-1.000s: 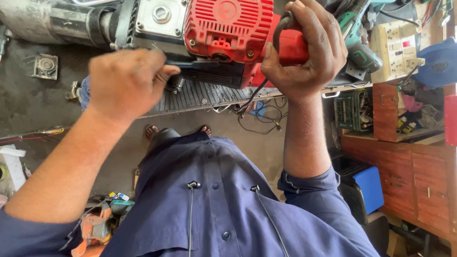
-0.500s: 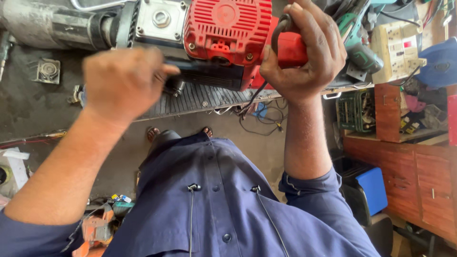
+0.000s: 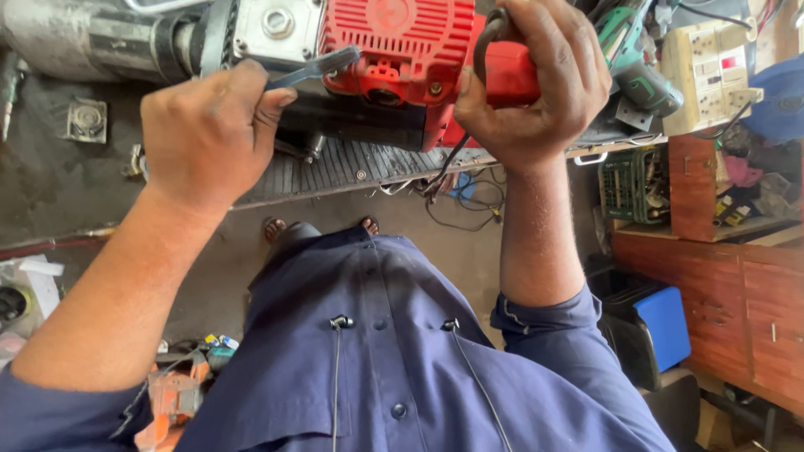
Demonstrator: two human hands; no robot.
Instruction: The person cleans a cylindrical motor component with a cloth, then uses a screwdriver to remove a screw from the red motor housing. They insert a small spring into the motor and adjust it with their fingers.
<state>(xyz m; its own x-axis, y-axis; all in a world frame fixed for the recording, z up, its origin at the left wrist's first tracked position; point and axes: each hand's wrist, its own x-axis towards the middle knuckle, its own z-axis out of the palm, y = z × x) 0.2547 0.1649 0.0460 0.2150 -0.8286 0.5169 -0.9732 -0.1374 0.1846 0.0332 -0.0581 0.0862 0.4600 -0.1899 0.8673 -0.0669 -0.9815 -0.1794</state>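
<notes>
A blue shirt (image 3: 377, 368) fills the near view, both sleeves reaching up toward the hammer drill (image 3: 394, 50), a big red-bodied power tool with a grey metal front end, lying on its side on the ribbed worktop (image 3: 360, 167).

The left hand (image 3: 209, 134), just left of the drill's red housing, has its grip clenched around the handle of a slim grey spanner (image 3: 314, 67); the spanner's far end lies against the seam where the red housing meets the grey metal block. The right hand (image 3: 536, 84), at the drill's right end, has its grip wrapped tight around the red handle, with a black cable looping out from under the fingers.

Below the drill, past the worktop's edge, sandalled toes show on the concrete floor (image 3: 67, 192). Right of the drill sit a green cordless drill (image 3: 636, 59), a cream socket box (image 3: 712, 67) and a green crate (image 3: 632, 184); further right stands a wooden cabinet (image 3: 729, 285) with a blue bin (image 3: 666, 326) beside it.
</notes>
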